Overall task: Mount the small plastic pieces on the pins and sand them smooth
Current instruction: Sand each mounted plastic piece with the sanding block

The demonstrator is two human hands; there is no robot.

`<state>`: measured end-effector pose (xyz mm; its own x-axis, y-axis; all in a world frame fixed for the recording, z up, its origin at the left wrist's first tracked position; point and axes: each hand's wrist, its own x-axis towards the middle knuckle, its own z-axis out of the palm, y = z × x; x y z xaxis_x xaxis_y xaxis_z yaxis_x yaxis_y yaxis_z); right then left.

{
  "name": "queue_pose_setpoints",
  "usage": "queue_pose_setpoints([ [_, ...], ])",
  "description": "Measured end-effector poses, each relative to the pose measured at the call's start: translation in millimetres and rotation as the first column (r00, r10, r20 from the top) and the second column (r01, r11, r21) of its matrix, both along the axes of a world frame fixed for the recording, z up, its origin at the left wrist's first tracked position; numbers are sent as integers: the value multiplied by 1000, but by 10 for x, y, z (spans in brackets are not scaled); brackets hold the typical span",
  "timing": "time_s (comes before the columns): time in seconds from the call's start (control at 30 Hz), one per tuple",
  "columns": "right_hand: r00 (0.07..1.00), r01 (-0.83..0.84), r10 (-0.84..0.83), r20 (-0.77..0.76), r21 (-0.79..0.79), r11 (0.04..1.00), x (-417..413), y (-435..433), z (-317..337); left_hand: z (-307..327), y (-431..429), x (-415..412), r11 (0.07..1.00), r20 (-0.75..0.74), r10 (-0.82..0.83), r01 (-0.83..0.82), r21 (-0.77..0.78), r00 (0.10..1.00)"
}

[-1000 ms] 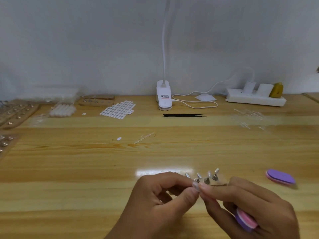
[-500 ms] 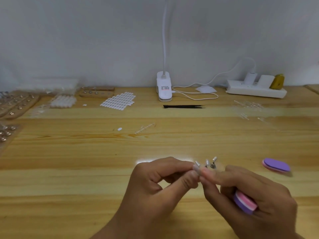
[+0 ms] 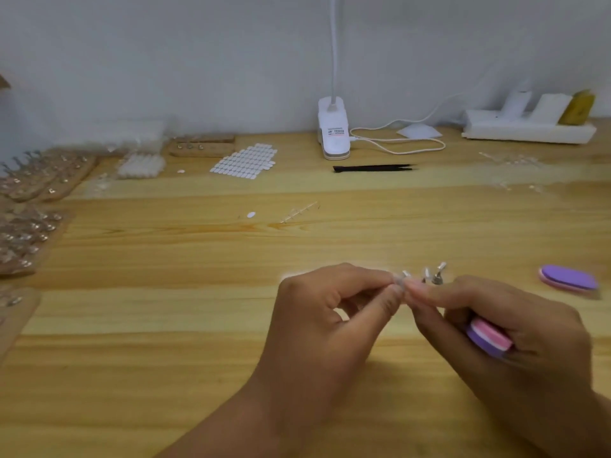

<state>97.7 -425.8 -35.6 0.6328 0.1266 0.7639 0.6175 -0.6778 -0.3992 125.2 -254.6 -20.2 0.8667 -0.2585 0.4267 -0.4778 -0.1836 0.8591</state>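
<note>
We see both grips pinched together at lower centre: left hand [image 3: 330,312] and right hand [image 3: 515,328] tips meet on a blurred plastic piece [image 3: 400,285]. Pins [image 3: 435,276] stand just upper right of it, leaning up-right, nearer the right hand, which also clutches a sanding block [image 3: 488,335].

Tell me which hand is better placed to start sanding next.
Right hand: the pink sanding block sits tucked in its grip, while the left hand pinches the small piece beside the pins.
</note>
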Motion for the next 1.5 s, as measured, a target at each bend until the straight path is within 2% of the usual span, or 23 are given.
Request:
queue_pose_setpoints([
  [0.23, 997, -34, 40, -67, 83, 996, -18, 40, 66, 13, 10, -10, 998, -33, -38, 36, -42, 999],
  [0.33, 988, -25, 61, -143, 239, 971, -22, -9, 84, 28, 3, -28, 993, -130, -104, 95, -74, 986],
  [0.4, 977, -15, 92, -190, 373, 928, -16, -38, 93, 34, -1, -35, 992, -156, -123, 116, -54, 980],
  [0.47, 965, -22, 134, -224, 442, 897, -7, -41, 100, 36, -3, -31, 991, -169, -121, 111, -69, 978],
  [0.63, 927, -73, 252, -278, 526, 847, 4, -28, 84, 62, 7, -47, 960, -195, -171, 119, -254, 966],
  [0.8, 848, -171, 408, -339, 553, 815, 46, -114, 23, 64, 20, -41, 971, -253, -140, 82, -224, 957],
  [0.9, 841, -152, 362, -402, 465, 872, 74, -230, 1, 62, 9, -37, 990, -241, -65, 32, -137, 968],
  [0.97, 874, -154, 268, -406, 292, 944, 69, -272, 2, 61, 9, -38, 996, -227, -30, 10, -90, 973],
  [1.07, 956, -141, 144, -255, 28, 990, 64, -282, 32, 43, 7, -37, 999, -223, 5, -14, -40, 975],
  [1.17, 978, -141, 142, -154, 15, 990, 85, -219, 62, 36, -8, -44, 1000, -204, 5, -5, -1, 979],
  [1.27, 975, -187, 186, -118, 1, 982, 89, -172, 50, 46, -15, -63, 1000, -152, -18, 20, 11, 988],
  [1.37, 984, -154, 148, -100, -50, 987, 125, -264, 47, 55, -2, -55, 999, -167, -13, 7, -37, 986],
  [1.43, 993, -97, 95, -64, -25, 995, 134, -314, 61, 60, 3, -41, 998, -188, -10, -2, -59, 982],
  [1.5, 993, -116, 116, -21, 19, 993, 116, -265, 70, 76, -6, -43, 998, -186, -26, 16, -54, 982],
])
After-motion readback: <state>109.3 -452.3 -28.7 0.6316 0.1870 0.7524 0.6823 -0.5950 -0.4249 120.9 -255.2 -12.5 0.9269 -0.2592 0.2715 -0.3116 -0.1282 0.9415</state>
